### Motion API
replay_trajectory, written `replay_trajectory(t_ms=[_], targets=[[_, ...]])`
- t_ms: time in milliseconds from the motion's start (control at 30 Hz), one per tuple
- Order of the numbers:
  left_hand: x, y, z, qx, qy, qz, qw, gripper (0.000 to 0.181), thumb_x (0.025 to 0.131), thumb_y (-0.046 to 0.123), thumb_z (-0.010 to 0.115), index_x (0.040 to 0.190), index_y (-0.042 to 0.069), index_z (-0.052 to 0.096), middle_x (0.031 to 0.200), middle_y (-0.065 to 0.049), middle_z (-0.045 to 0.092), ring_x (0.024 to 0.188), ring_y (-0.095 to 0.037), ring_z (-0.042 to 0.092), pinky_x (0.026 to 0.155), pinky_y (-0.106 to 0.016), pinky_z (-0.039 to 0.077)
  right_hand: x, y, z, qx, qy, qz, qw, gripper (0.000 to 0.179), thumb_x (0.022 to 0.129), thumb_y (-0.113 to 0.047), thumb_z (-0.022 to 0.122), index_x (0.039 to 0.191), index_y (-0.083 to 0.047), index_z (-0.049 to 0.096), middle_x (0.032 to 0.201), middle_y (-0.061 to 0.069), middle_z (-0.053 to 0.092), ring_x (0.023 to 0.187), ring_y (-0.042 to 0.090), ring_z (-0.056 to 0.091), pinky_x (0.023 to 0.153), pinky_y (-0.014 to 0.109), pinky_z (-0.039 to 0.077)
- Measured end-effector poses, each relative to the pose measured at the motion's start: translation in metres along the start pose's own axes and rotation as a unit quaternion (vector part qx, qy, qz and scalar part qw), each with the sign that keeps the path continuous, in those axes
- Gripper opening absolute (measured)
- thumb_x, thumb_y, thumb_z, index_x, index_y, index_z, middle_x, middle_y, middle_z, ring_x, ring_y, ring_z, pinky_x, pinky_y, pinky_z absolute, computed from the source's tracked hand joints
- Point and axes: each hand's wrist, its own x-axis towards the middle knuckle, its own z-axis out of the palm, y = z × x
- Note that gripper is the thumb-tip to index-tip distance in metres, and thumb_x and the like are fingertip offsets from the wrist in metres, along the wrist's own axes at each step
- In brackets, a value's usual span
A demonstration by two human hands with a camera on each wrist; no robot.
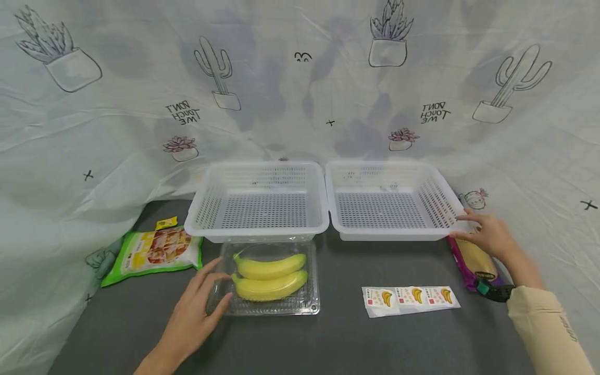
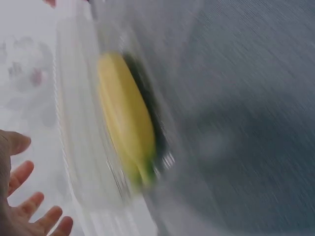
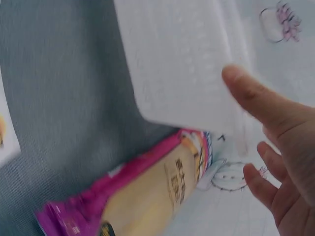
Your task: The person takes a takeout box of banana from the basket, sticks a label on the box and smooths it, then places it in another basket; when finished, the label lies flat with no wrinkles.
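A clear plastic box [image 1: 315,297] holding two yellow bananas [image 1: 269,278] lies in front of the left basket. My left hand [image 1: 194,304] is at its left side, fingers spread; whether they touch the box I cannot tell. The bananas [image 2: 125,118] look blurred in the left wrist view. At the front right corner of the right white basket [image 1: 394,233] is my right hand [image 1: 489,237], its thumb and fingers apart around the rim. In the right wrist view the thumb [image 3: 251,93] overlaps the basket [image 3: 182,83]; contact is unclear. A purple-edged food packet [image 1: 475,260] lies below that hand, partly hidden.
The left white basket [image 1: 258,233] stands beside the right one. A green-edged food bag [image 1: 159,252] and a small yellow packet [image 1: 166,223] lie at left. A strip of banana stickers [image 1: 412,299] lies front right. White printed cloth [image 1: 290,104] hangs behind and at the sides.
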Motion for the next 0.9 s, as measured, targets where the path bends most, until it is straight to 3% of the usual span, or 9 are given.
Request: replay_trajectory(t_ms=[133, 233, 300, 400, 533, 667, 700, 900], targets=[[0.009, 0.021, 0.019, -0.05, 0.031, 0.055, 0.9967, 0.039, 0.077, 0.003, 0.08, 0.108, 0.014, 0.06, 0.135, -0.006, 0.051, 0.114, -0.026, 0.055, 0.078, -0.04, 0.052, -0.014, -0.006, 0.003, 0.056, 0.023, 0.011, 0.9981, 0.054, 0.087, -0.025, 0.073, 0.122, 0.012, 0.057, 0.139, 0.037, 0.036, 0.112, 0.059, 0.047, 0.082, 0.059, 0.046], [0.015, 0.038, 0.034, -0.115, 0.042, 0.087, 0.9887, 0.04, 0.074, -0.004, 0.08, 0.104, 0.014, 0.062, 0.128, -0.003, 0.056, 0.113, -0.022, 0.057, 0.08, -0.036, 0.053, -0.026, -0.01, 0.006, 0.108, 0.047, 0.037, 0.9924, 0.051, 0.092, -0.024, 0.067, 0.127, 0.011, 0.054, 0.143, 0.034, 0.034, 0.123, 0.057, 0.037, 0.093, 0.04, 0.042], [0.019, 0.049, 0.043, -0.159, 0.042, 0.099, 0.9813, 0.039, 0.074, -0.007, 0.078, 0.103, 0.013, 0.062, 0.125, -0.004, 0.058, 0.111, -0.022, 0.059, 0.081, -0.035, 0.054, -0.034, -0.012, 0.008, 0.136, 0.073, 0.056, 0.9865, 0.052, 0.094, -0.026, 0.064, 0.13, 0.009, 0.053, 0.145, 0.031, 0.035, 0.128, 0.052, 0.036, 0.093, 0.021, 0.041], [0.023, 0.066, 0.058, -0.22, 0.04, 0.116, 0.9678, 0.039, 0.074, -0.01, 0.076, 0.104, 0.011, 0.063, 0.12, -0.005, 0.061, 0.106, -0.021, 0.062, 0.078, -0.034, 0.055, -0.046, -0.015, 0.013, 0.172, 0.109, 0.074, 0.9763, 0.049, 0.095, -0.024, 0.063, 0.131, 0.007, 0.053, 0.143, 0.028, 0.041, 0.131, 0.029, 0.044, 0.083, 0.003, 0.037], [0.028, 0.088, 0.076, -0.288, 0.027, 0.139, 0.947, 0.039, 0.077, -0.011, 0.074, 0.107, 0.012, 0.064, 0.115, -0.005, 0.064, 0.1, -0.018, 0.064, 0.073, -0.03, 0.055, -0.06, -0.021, 0.02, 0.226, 0.121, 0.087, 0.9627, 0.048, 0.094, -0.025, 0.063, 0.131, 0.004, 0.054, 0.132, 0.004, 0.058, 0.107, -0.012, 0.053, 0.074, 0.002, 0.042], [0.032, 0.112, 0.095, -0.33, -0.002, 0.154, 0.9312, 0.033, 0.081, -0.006, 0.072, 0.108, 0.012, 0.064, 0.113, -0.004, 0.066, 0.097, -0.016, 0.064, 0.074, -0.025, 0.054, -0.074, -0.026, 0.029, 0.294, 0.109, 0.092, 0.9452, 0.041, 0.094, -0.022, 0.063, 0.129, -0.002, 0.058, 0.111, -0.028, 0.06, 0.091, -0.019, 0.055, 0.069, 0.006, 0.047], [0.033, 0.119, 0.1, -0.343, -0.014, 0.151, 0.9271, 0.031, 0.082, -0.004, 0.072, 0.107, 0.012, 0.064, 0.112, -0.003, 0.066, 0.096, -0.015, 0.064, 0.074, -0.023, 0.054, -0.078, -0.026, 0.033, 0.314, 0.108, 0.091, 0.9388, 0.037, 0.095, -0.02, 0.063, 0.128, -0.005, 0.06, 0.108, -0.03, 0.06, 0.09, -0.017, 0.057, 0.068, 0.007, 0.047], [0.038, 0.154, 0.132, -0.418, -0.094, 0.096, 0.8983, 0.025, 0.084, -0.001, 0.072, 0.106, 0.007, 0.065, 0.105, -0.005, 0.067, 0.095, -0.014, 0.065, 0.074, -0.016, 0.052, -0.095, -0.029, 0.062, 0.496, 0.109, 0.084, 0.8575, 0.031, 0.093, -0.005, 0.062, 0.124, -0.003, 0.062, 0.109, -0.018, 0.067, 0.095, -0.003, 0.065, 0.075, 0.016, 0.051]])
